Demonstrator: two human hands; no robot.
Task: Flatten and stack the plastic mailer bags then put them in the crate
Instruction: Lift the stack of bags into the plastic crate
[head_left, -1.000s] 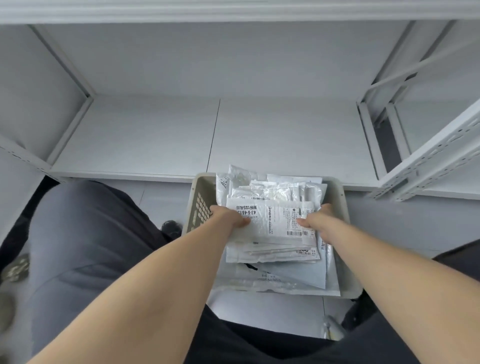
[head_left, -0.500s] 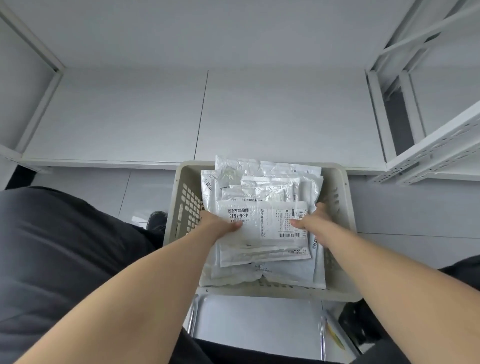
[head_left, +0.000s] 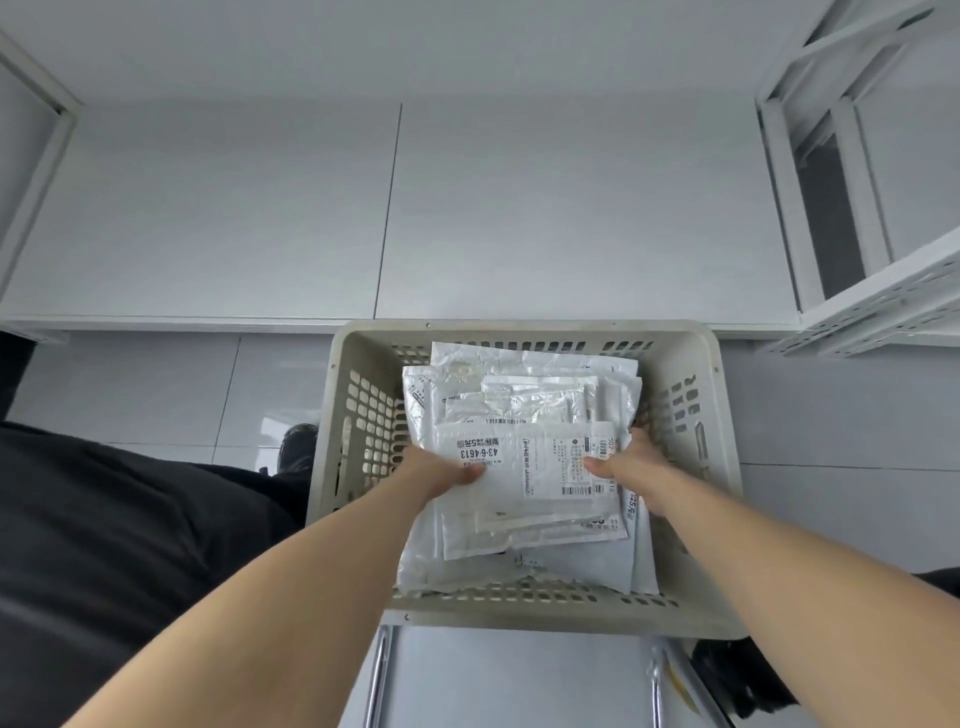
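A beige plastic crate (head_left: 363, 415) with slotted walls sits on the floor. Inside its walls is the stack of mailer bags (head_left: 519, 530), white and silvery and lying roughly flat on one another, their edges not fully lined up. The stack fills most of the crate's middle and reaches close to its far wall. Whether the bottom bag rests on the crate's floor cannot be told.

The left hand (head_left: 441, 470) grips the stack at its left edge, with the thumb lying on the top bag and the fingers hidden beneath. The right hand (head_left: 623, 462) grips the right edge the same way, its thumb on top beside a barcode and its fingers curled round the side. The top bag carries a printed label (head_left: 480, 452) reading 43-6-4613, upside down to the camera.

Beyond the crate's far wall runs a white shelf board (head_left: 519, 208). A white metal rack (head_left: 883, 306) stands to the crate's far right. Left of the crate are grey floor tiles (head_left: 130, 384), a dark shoe (head_left: 298, 447) and a dark trouser leg (head_left: 104, 545).
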